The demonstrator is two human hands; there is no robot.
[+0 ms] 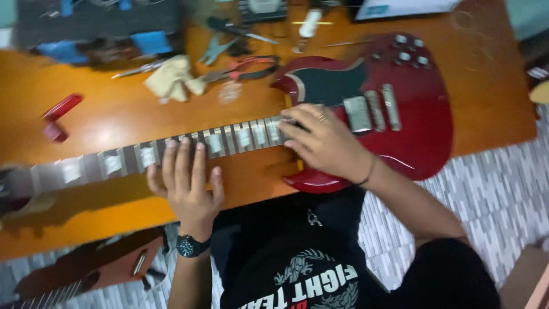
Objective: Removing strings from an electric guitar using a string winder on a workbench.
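Head view, blurred. Orange table [114,114] across most of frame, tiled floor [474,189] at lower right. Red guitar [412,114] flat on table, body right, neck [171,151] running left with pale blocks along fretboard, body's lower edge overhanging table edge. Dark pickguard, two silver pickups, four knobs at upper right of body. Second neck [86,274] low at bottom left, off table. Black and blue case [97,28] at top left. Left hand [186,177] palm down on neck at mid-length, fingers straight and laid flat across fretboard, thumb below neck edge, gripping nothing; black watch [189,246] on wrist. Right hand [323,140] over neck-body joint, fingers half curled and spread, tips touching last frets, ring on one finger, thin band at wrist; can't tell whether anything pinched. Beige cloth [171,77] behind neck, red-handled pliers [246,68] just beside it. Red winder [57,114] at left, well apart.
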